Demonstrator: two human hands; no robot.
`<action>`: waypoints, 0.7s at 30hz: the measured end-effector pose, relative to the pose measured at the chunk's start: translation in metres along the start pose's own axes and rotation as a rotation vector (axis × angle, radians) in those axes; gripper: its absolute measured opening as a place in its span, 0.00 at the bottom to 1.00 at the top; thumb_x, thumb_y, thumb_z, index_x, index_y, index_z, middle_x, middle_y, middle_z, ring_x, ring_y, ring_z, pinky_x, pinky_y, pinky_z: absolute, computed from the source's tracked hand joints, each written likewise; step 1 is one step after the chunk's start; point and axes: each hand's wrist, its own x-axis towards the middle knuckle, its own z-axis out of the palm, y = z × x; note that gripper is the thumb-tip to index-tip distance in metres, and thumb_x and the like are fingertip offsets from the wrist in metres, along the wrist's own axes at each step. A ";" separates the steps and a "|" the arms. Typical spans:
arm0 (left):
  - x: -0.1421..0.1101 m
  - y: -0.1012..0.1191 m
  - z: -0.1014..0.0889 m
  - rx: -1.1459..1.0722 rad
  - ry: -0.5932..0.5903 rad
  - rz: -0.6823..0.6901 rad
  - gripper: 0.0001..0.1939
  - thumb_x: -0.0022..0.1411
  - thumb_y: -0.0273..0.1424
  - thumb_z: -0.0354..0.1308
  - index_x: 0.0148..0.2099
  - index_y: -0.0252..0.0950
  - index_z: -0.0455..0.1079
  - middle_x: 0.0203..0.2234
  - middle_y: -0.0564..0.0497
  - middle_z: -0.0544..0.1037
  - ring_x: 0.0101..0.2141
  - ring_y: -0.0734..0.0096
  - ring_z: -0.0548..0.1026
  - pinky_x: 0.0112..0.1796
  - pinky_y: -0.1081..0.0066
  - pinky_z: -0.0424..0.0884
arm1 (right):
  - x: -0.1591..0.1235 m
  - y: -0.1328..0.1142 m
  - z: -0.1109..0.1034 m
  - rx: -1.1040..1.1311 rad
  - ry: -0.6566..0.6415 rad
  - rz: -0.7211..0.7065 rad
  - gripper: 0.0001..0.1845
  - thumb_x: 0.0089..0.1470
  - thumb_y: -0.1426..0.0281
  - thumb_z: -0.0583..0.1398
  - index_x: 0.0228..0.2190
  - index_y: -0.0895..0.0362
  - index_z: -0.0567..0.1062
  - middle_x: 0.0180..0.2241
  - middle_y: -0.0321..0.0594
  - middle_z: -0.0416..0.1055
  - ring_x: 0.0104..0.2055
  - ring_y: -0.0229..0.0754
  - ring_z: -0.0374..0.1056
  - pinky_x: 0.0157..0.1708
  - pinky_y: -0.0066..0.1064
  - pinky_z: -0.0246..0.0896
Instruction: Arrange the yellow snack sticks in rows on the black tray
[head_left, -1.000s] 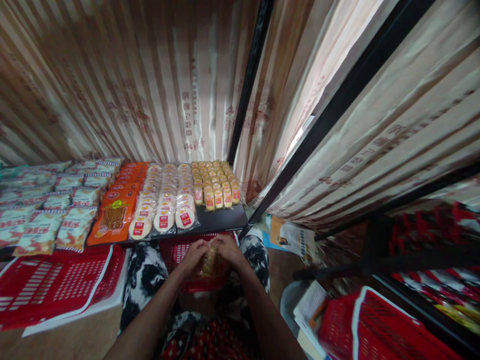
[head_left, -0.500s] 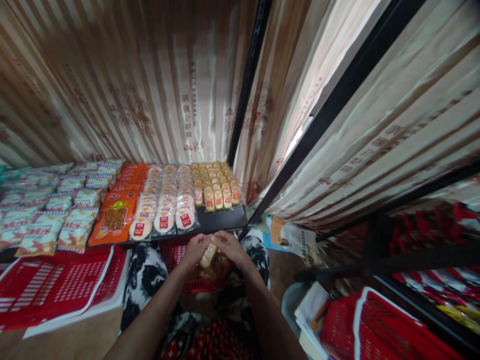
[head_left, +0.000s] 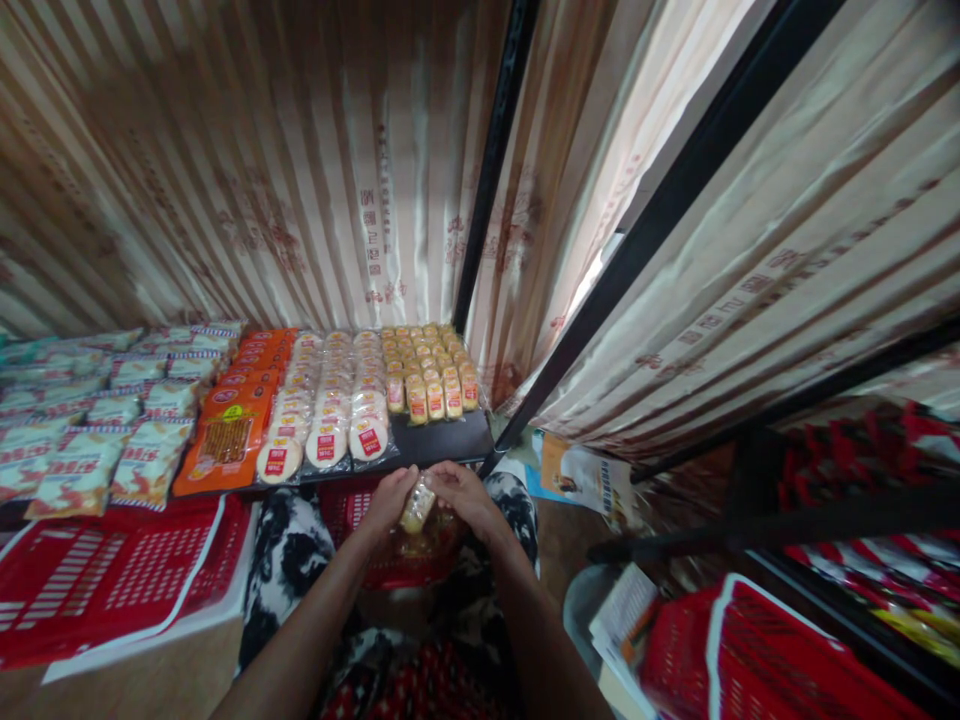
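Note:
Between my two hands is a small clear-wrapped yellowish snack [head_left: 417,505], held over a red basket [head_left: 409,572] in my lap. My left hand [head_left: 388,500] grips its left side and my right hand [head_left: 461,498] pinches its upper right. More wrapped yellowish snacks appear inside the basket, hard to make out. Just beyond my hands, the black shelf [head_left: 442,438] carries rows of similar small packs [head_left: 433,395] with red labels. Left of these stand rows of round white wrapped crackers [head_left: 326,445].
Orange snack bags [head_left: 229,435] and pale blue bags [head_left: 154,460] fill the shelf's left part. Red baskets stand at left [head_left: 127,575] and lower right [head_left: 780,650]. A black post [head_left: 570,370] rises right of the shelf. Pleated curtains [head_left: 322,180] hang behind.
The wrapped snack has turned slightly between my fingers, and its wrapper catches more light. Both hands stay in nearly the same place. The view has shifted very slightly.

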 end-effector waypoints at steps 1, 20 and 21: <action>0.000 0.000 0.000 0.000 -0.001 0.008 0.27 0.41 0.57 0.56 0.25 0.34 0.65 0.19 0.56 0.67 0.24 0.74 0.64 0.28 0.73 0.59 | -0.001 -0.001 -0.001 0.014 0.009 -0.004 0.21 0.39 0.53 0.64 0.27 0.57 0.73 0.19 0.31 0.67 0.19 0.31 0.58 0.21 0.24 0.51; -0.005 0.003 0.000 -0.367 0.003 -0.166 0.13 0.54 0.39 0.57 0.35 0.33 0.65 0.26 0.49 0.77 0.24 0.72 0.76 0.26 0.75 0.70 | -0.008 -0.018 -0.007 0.176 0.138 -0.138 0.18 0.39 0.58 0.66 0.30 0.54 0.70 0.25 0.31 0.71 0.27 0.35 0.66 0.29 0.26 0.61; -0.005 0.003 0.000 -0.394 0.003 -0.167 0.12 0.55 0.37 0.57 0.36 0.33 0.65 0.27 0.48 0.77 0.25 0.71 0.76 0.28 0.74 0.71 | -0.009 -0.019 -0.007 0.162 0.133 -0.157 0.18 0.39 0.58 0.66 0.30 0.54 0.70 0.27 0.32 0.71 0.29 0.36 0.67 0.31 0.27 0.62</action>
